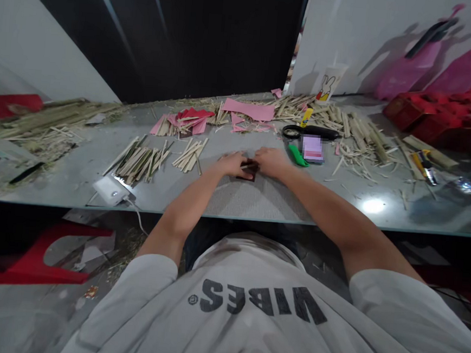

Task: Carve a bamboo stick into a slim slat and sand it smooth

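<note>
Near the table's front edge, my left hand and my right hand come together over a small dark brown flat piece. Fingers of both hands are bent and closed on it from either side; a thin pale sliver seems to lie across it. Its exact kind is too small to tell. Under my hands lies a grey, rough-looking sheet. To the left sit a small group of short bamboo strips and a larger pile of strips. Right of my right hand are a green-handled tool and a phone-sized object with a blurred face.
Behind lie pink paper scraps, a black-handled tool and a yellow tube. A white adapter with a cable is front left. A rabbit-print cup, pink spray bottles and a red box stand back right.
</note>
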The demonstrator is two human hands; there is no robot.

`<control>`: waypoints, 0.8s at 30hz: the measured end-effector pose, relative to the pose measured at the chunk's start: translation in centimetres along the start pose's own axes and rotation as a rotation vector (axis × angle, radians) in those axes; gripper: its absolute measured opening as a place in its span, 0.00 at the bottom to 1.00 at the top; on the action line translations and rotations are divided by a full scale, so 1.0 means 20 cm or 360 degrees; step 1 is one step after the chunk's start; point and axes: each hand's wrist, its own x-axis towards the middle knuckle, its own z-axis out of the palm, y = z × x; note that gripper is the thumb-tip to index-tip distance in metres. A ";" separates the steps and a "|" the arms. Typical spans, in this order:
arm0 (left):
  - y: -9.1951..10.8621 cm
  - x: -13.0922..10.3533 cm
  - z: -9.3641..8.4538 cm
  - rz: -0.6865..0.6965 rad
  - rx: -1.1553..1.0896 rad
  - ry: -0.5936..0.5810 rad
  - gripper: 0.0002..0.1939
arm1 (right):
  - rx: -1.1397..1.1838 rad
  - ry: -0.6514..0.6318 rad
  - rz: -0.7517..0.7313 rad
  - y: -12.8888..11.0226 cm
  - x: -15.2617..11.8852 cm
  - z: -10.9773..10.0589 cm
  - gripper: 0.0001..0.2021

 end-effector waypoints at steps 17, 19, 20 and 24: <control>0.01 -0.01 -0.01 -0.0001 0.0003 -0.0014 0.51 | 0.0025 0.0006 0.0025 0.08 0.00 0.01 0.17; 0.01 0.00 -0.01 -0.0002 0.0004 -0.0005 0.51 | 0.0044 -0.0003 -0.0025 0.03 0.00 0.01 0.16; 0.01 0.00 0.00 0.0002 0.0004 0.0004 0.52 | 0.0059 -0.0010 -0.0072 -0.01 0.00 0.02 0.15; 0.00 -0.01 0.00 0.0014 0.0004 0.0025 0.53 | 0.0102 -0.0015 -0.0182 -0.07 0.02 0.04 0.14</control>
